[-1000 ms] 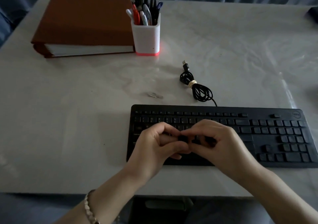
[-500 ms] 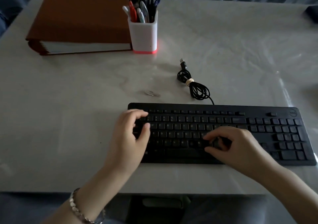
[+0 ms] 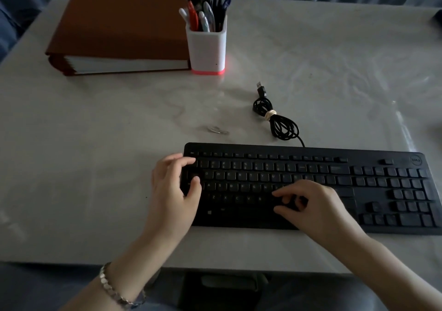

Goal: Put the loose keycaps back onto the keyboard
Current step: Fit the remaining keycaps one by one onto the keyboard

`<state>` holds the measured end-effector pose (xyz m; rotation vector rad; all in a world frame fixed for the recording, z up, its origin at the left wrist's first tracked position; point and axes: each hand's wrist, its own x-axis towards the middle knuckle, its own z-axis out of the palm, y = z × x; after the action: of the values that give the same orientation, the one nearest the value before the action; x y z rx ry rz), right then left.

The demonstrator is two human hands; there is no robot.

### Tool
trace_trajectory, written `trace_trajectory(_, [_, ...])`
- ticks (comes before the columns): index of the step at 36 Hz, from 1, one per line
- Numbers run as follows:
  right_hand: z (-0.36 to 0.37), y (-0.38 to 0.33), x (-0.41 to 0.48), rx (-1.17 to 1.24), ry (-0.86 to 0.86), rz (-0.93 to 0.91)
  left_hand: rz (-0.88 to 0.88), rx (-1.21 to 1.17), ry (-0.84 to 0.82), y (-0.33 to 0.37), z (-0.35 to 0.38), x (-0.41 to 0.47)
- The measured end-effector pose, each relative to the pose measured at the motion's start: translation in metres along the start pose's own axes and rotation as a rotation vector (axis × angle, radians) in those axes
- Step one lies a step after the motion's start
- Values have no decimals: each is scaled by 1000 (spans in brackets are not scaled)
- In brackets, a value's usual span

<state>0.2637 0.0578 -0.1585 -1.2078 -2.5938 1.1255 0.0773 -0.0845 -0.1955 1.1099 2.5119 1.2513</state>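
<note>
A black keyboard [image 3: 311,186] lies at the table's near edge, right of centre. My left hand [image 3: 174,191] is at its left end with the fingers curled. The forefinger is on the top-left corner and the thumb is on the left-edge keys, pinching a keycap [image 3: 193,175] there; the dim light blurs the cap. My right hand [image 3: 315,205] hovers over the lower middle rows, fingers curled round dark loose keycaps [image 3: 294,203] that are mostly hidden in the hand.
The keyboard's coiled cable [image 3: 277,119] with its USB plug lies just behind it. A small metal piece [image 3: 218,130] rests on the table to the cable's left. A white pen holder [image 3: 207,45] and a brown binder [image 3: 119,28] stand at the back left.
The hands met over the keyboard's middle a second ago and have parted. My left hand went to the left end and stays there; my right hand has barely moved.
</note>
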Motion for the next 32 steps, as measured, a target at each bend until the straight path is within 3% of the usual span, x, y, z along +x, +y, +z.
trace_trajectory(32, [-7,-12,14,-186,-176,65,-90,-46,-68,-7,-1,-2])
